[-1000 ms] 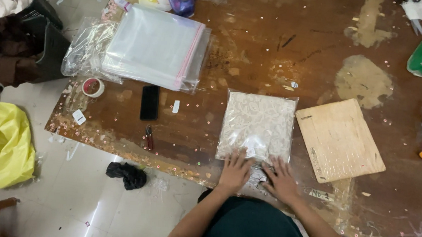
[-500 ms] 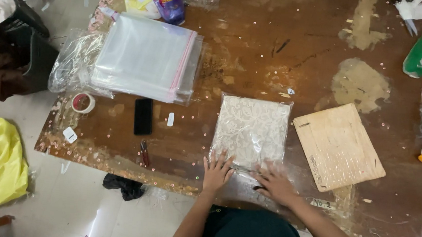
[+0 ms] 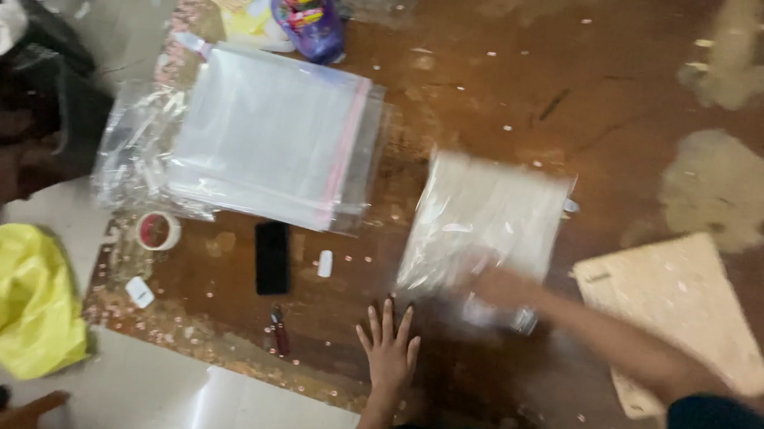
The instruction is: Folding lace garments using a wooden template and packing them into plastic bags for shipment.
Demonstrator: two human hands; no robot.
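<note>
A clear plastic bag with a pale folded cloth inside [image 3: 480, 223] is lifted at its near edge above the brown table [image 3: 516, 89]; it is blurred by motion. My right hand [image 3: 495, 287] grips the bag's near edge, the arm reaching in from the lower right. My left hand [image 3: 388, 349] lies flat on the table with fingers spread, just left of the bag and holding nothing. A stack of empty clear zip bags with a pink strip [image 3: 271, 135] lies to the left.
A black phone [image 3: 271, 257], a tape roll [image 3: 158, 230], a small red-handled tool [image 3: 279, 329] and a white eraser-like piece [image 3: 325, 263] lie near the left hand. A thin wooden board [image 3: 680, 316] sits at right. A purple bottle [image 3: 308, 12] stands at the back. A yellow bag [image 3: 9, 296] lies on the floor.
Both hands were pressing the filled bag's near edge. Now my right hand has picked the bag up and is swinging it, while my left hand has slid left onto the bare table.
</note>
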